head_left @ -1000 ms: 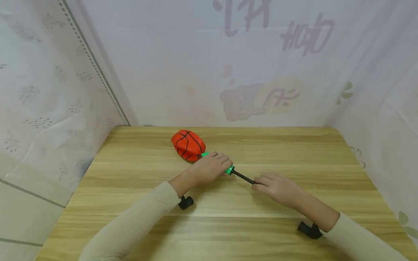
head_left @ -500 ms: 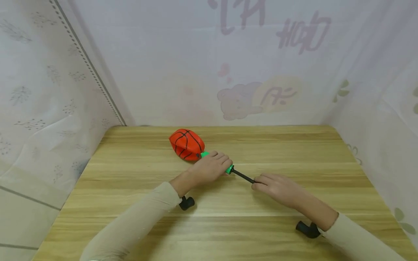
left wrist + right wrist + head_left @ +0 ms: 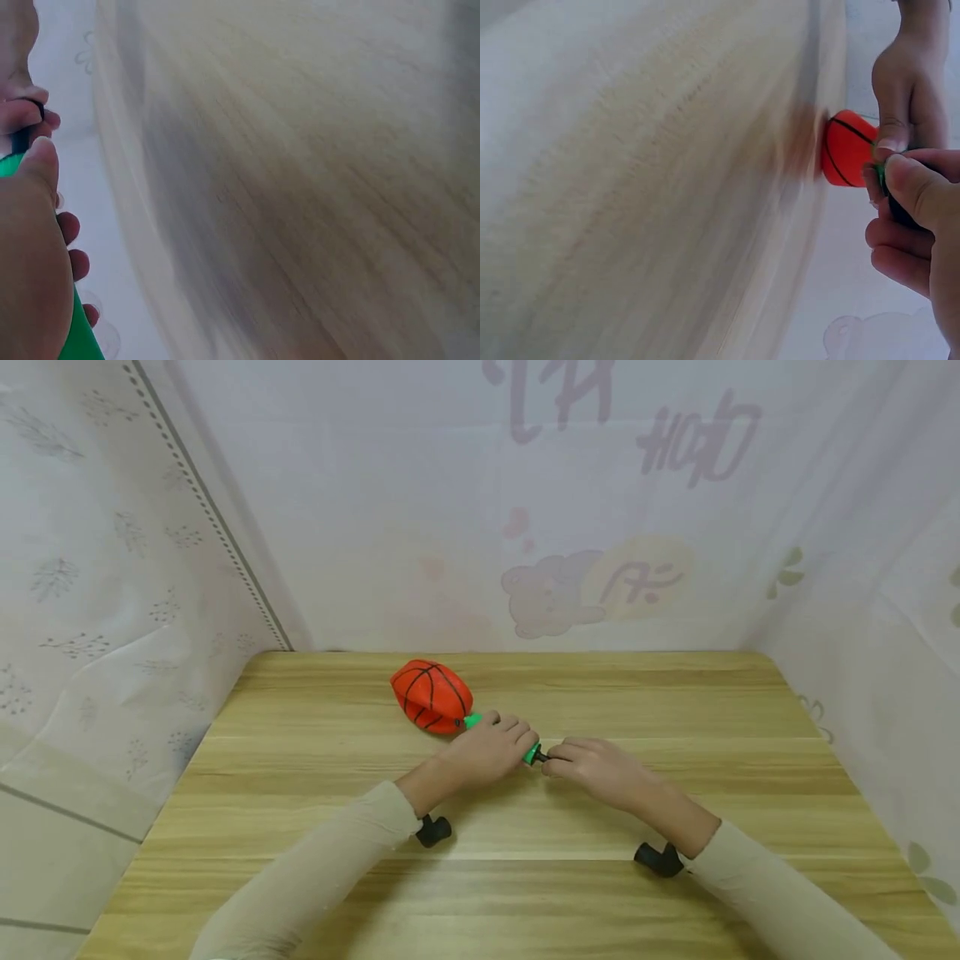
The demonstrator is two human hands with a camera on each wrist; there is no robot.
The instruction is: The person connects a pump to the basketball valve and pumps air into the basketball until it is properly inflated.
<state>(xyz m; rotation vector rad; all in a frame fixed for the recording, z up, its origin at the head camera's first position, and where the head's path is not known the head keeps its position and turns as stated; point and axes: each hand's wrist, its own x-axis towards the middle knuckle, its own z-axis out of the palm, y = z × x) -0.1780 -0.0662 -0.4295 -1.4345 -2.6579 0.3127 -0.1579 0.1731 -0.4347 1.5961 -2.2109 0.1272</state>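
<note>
A partly deflated red toy basketball [image 3: 433, 691], dented and lined in black, lies toward the back of the table in the head view. The tip of a green hand pump [image 3: 532, 752] meets its lower right side. My left hand [image 3: 489, 752] grips the pump's barrel, fingers wrapped round it; the green body [image 3: 81, 341] shows past the palm in the left wrist view. My right hand [image 3: 600, 774] holds the pump's black handle [image 3: 901, 213], thumb over it. Only a short piece of the black rod shows between the hands. The ball also appears beyond both hands in the right wrist view.
The wood-grain table [image 3: 525, 902] reaches back to a printed pale curtain [image 3: 390, 527] with a bear on it. More cloth hangs at both sides. Black wrist mounts [image 3: 658, 860] stick out below each forearm.
My right hand has moved left toward my left hand, pushing the rod into the barrel, so less of it shows. The left hand and the ball stay nearly in place.
</note>
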